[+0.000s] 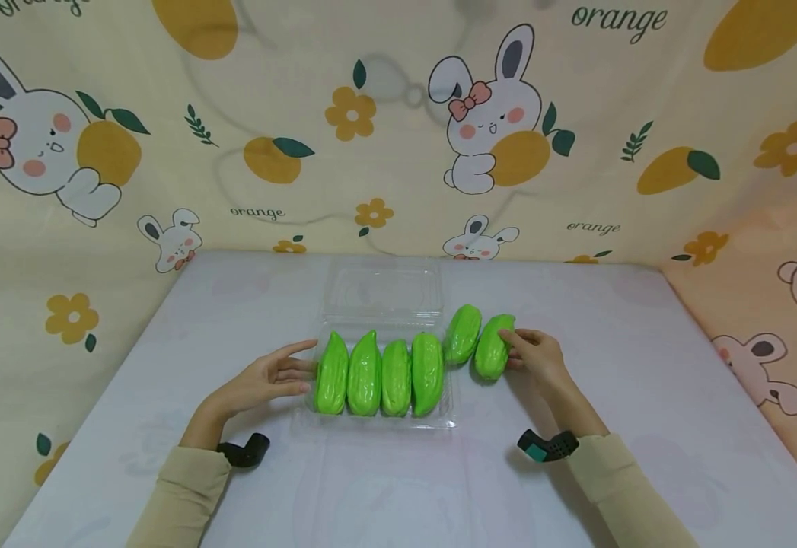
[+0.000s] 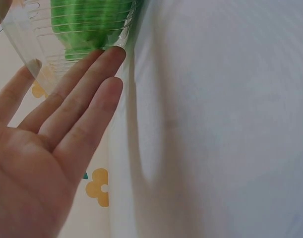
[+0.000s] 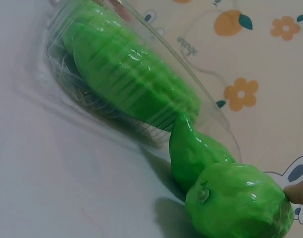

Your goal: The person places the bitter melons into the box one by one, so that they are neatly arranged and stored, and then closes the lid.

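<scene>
In the head view, a clear plastic clamshell box (image 1: 377,423) lies with its lid (image 1: 383,291) folded back. Several shiny green gourds, like bitter melons (image 1: 365,377), stand side by side inside. My left hand (image 1: 261,383) is at the box's left wall, fingers (image 2: 87,116) extended along it in the left wrist view. My right hand (image 1: 542,361) pinches the rightmost green gourd (image 1: 492,350) between thumb and fingers, just outside the box. Between that gourd and the box sits another gourd (image 1: 463,335). In the right wrist view, the pinched gourd (image 3: 238,201) hides part of its neighbour (image 3: 196,153).
A white cloth covers the table (image 1: 384,487). Behind it hangs a cream curtain (image 1: 398,175) printed with rabbits, oranges and flowers, which also runs along the sides. Each wrist wears a black band, the right one (image 1: 547,447) with a teal patch.
</scene>
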### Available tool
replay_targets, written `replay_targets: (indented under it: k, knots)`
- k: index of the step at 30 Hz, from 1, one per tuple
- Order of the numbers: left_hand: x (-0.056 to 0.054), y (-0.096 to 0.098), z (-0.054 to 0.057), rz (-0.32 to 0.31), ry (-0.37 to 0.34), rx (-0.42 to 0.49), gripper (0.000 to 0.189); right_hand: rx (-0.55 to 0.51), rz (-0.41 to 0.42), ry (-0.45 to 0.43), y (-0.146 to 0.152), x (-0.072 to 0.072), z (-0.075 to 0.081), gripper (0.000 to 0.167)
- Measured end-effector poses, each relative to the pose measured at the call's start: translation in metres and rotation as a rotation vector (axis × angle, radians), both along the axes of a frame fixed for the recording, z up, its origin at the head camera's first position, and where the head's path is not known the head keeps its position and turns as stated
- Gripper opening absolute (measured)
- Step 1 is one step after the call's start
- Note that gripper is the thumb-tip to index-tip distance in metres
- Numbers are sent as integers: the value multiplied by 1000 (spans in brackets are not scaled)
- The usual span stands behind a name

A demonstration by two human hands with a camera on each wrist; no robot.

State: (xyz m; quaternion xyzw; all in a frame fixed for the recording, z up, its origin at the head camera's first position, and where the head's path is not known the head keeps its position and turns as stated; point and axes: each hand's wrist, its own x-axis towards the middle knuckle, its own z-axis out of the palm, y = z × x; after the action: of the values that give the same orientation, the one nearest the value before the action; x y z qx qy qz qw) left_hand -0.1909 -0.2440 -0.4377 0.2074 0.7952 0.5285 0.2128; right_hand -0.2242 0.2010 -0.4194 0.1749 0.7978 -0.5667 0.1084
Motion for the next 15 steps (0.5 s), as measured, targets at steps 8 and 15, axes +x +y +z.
replay_targets:
  k: [8,15]
  knots:
    - [0,1,2,0,-9,1,76,-9,15,21,-2,7,6,73]
    - [1,1,2,6,-10,-7,76,-46,35,41,-1,8,8,72]
